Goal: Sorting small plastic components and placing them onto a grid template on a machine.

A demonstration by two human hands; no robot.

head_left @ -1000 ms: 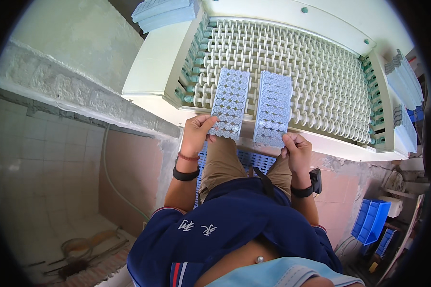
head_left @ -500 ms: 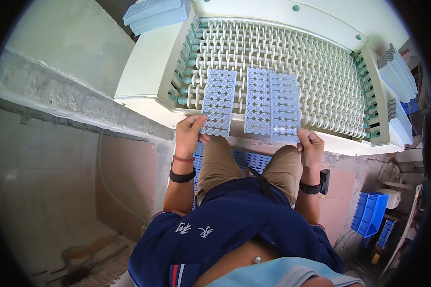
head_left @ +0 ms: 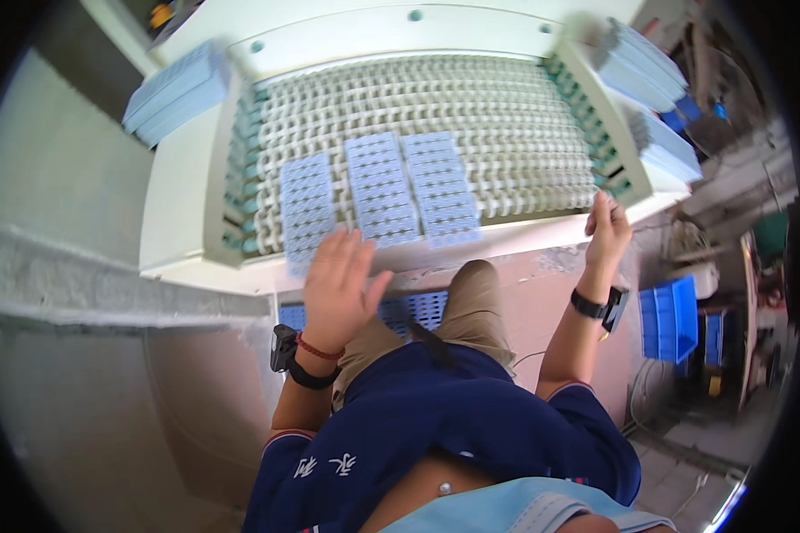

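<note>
Three light-blue circuit board panels lie side by side on a bed of white roller wheels (head_left: 524, 151). They are the left panel (head_left: 307, 204), the middle panel (head_left: 380, 188) and the right panel (head_left: 440, 191), each with rows of small round patterns. My left hand (head_left: 336, 282) is open, fingers stretched out, at the near end of the left panel; whether it touches the panel I cannot tell. My right hand (head_left: 607, 226) is off the panels, its fingers curled with nothing visible in them, by the right front corner of the machine.
Stacked light-blue panels (head_left: 180, 93) rest on the machine's left side ledge (head_left: 182, 191). More stacks stand on its right side, a far stack (head_left: 640, 67) and a near stack (head_left: 667, 151). A blue plastic bin (head_left: 668, 318) is at the right, below machine height.
Both hands have let go of the outer panels. My left hand has opened out flat and my right hand has moved away to the right. The two right-hand panels now lie slightly apart.
</note>
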